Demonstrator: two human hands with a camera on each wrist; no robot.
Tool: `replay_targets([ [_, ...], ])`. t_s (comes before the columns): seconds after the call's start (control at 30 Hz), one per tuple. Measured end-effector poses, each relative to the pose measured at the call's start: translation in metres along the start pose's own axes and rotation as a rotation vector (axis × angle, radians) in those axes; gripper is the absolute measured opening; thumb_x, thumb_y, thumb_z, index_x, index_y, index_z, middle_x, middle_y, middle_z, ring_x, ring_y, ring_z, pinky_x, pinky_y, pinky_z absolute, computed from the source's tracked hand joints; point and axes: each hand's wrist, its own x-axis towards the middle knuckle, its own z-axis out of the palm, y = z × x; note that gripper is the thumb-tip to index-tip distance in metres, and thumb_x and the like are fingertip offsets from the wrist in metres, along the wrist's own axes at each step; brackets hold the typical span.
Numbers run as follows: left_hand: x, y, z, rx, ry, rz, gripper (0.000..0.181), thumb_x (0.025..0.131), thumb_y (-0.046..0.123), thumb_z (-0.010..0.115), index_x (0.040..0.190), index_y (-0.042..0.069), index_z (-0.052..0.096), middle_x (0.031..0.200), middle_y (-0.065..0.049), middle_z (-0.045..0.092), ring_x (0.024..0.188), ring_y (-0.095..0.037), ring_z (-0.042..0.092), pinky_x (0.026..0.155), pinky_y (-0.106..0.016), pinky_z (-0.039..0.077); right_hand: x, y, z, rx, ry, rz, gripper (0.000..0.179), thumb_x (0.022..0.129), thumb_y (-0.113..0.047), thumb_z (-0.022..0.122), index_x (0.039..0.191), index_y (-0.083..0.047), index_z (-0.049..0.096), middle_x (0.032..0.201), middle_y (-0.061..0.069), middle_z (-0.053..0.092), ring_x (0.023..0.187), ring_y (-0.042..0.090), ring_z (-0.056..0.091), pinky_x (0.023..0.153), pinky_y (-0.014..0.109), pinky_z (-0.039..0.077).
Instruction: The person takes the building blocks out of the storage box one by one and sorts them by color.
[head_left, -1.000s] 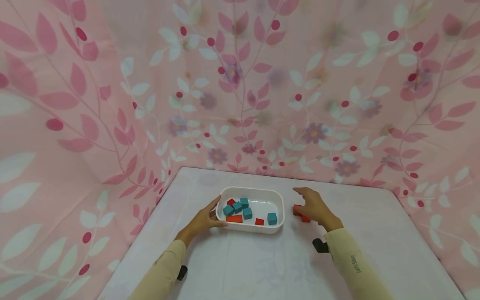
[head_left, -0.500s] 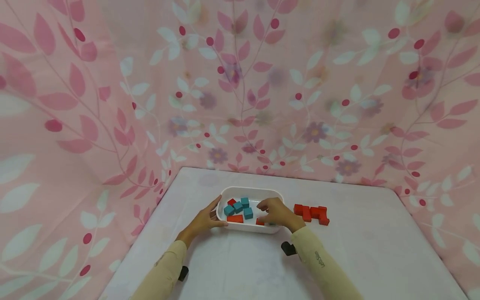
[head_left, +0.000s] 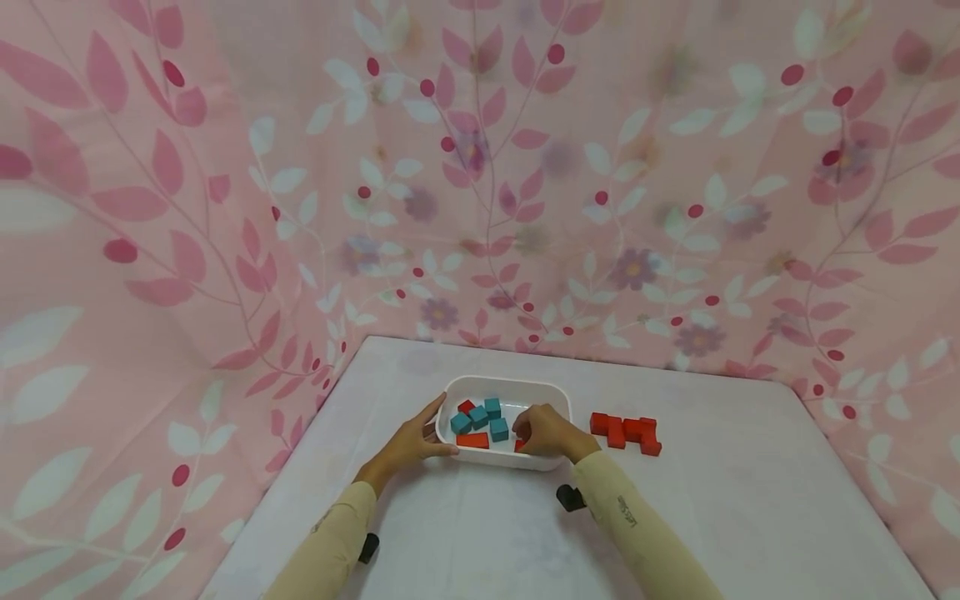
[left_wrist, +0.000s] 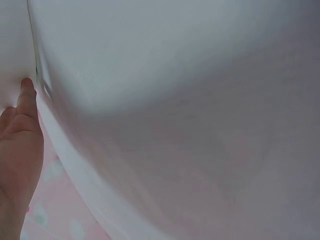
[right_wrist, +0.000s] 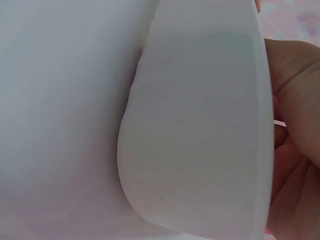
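Note:
A white rectangular tray (head_left: 513,385) stands on the table, holding several teal cubes (head_left: 498,429) and red blocks (head_left: 472,441). My left hand (head_left: 408,442) grips its left end, thumb at the front side and fingers toward the back corner. In the left wrist view the thumb (left_wrist: 27,105) touches the tray's wall. My right hand (head_left: 546,431) reaches inside the right part of the tray, fingers bent downward beside a partly covered small red block (head_left: 519,446). The hand hides that corner, so whether it pinches anything is not visible. The tray's wall (right_wrist: 200,125) covers the fingertips in the right wrist view.
Right of the tray, several red blocks (head_left: 626,431) lie close together on the white-covered table (head_left: 480,533). A pink floral cloth (head_left: 480,208) hangs behind and along the sides of the table. Black wrist mounts (head_left: 570,497) sit under the sleeves.
My right hand has moved left from above the red blocks on the table into the tray, then lower, covering the teal cube at the right end. The left hand stays on the tray.

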Motion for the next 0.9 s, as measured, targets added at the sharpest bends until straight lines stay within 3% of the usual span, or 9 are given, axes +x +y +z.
replay_targets([
  [0.37,0.002,-0.006,0.002,-0.019,-0.005,0.0,0.111,0.069,0.043,0.086,0.157,0.03,0.02,0.16,-0.004,0.025,0.137,-0.032,0.04,0.101,-0.041,0.044,0.003,0.002,0.006,-0.045,-0.023,-0.016,0.021,0.079,-0.01,0.081,0.1,-0.004,0.077,0.085,-0.001,0.068,0.079,0.017,0.056,0.077,0.032,0.055],
  [0.67,0.0,-0.004,0.001,-0.007,-0.002,0.018,0.11,0.07,0.043,0.086,0.157,0.029,0.02,0.159,-0.006,0.026,0.137,-0.033,0.04,0.1,-0.041,0.045,0.0,0.003,0.004,-0.061,0.016,-0.032,0.028,0.079,-0.014,0.082,0.105,-0.006,0.076,0.087,-0.004,0.069,0.08,0.015,0.057,0.076,0.028,0.056],
  [0.9,0.001,-0.004,0.001,0.002,0.005,0.015,0.11,0.069,0.043,0.086,0.157,0.031,0.02,0.159,-0.004,0.027,0.137,-0.032,0.04,0.1,-0.041,0.046,-0.016,-0.005,-0.014,-0.033,0.081,-0.017,0.035,0.08,-0.017,0.082,0.112,-0.006,0.074,0.097,0.0,0.068,0.084,0.019,0.058,0.076,0.03,0.058],
])
